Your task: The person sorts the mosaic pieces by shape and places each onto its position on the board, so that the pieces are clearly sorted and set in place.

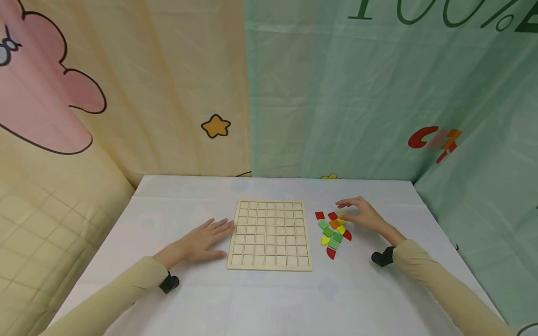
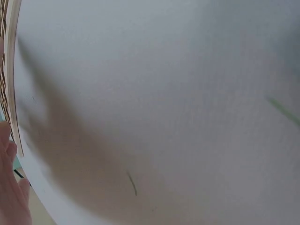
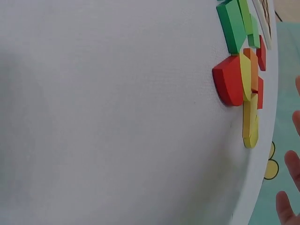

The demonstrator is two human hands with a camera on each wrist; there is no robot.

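Note:
On the white table lies a square wooden grid board point(image 1: 271, 226). My left hand point(image 1: 206, 240) is spread flat beside it, fingertips at its left edge; the left wrist view catches only the board's rim point(image 2: 13, 70) and part of that hand. Right of the board is a loose cluster of coloured tiles: red square point(image 1: 319, 215), orange square point(image 1: 334, 224), green squares point(image 1: 328, 232), yellow quarter-rounds point(image 1: 325, 240) and red quarter-rounds point(image 1: 331, 253). Over the cluster's far end is my right hand point(image 1: 362, 214), thumb and fingers apart, holding nothing visible. It partly covers the yellow tiles point(image 1: 342, 220).
A printed curtain point(image 1: 315, 93) hangs behind the table's far edge and along both sides. Bare white tabletop point(image 1: 277, 298) lies in front of the board. Black wrist devices point(image 1: 382, 256) sit at both cuffs.

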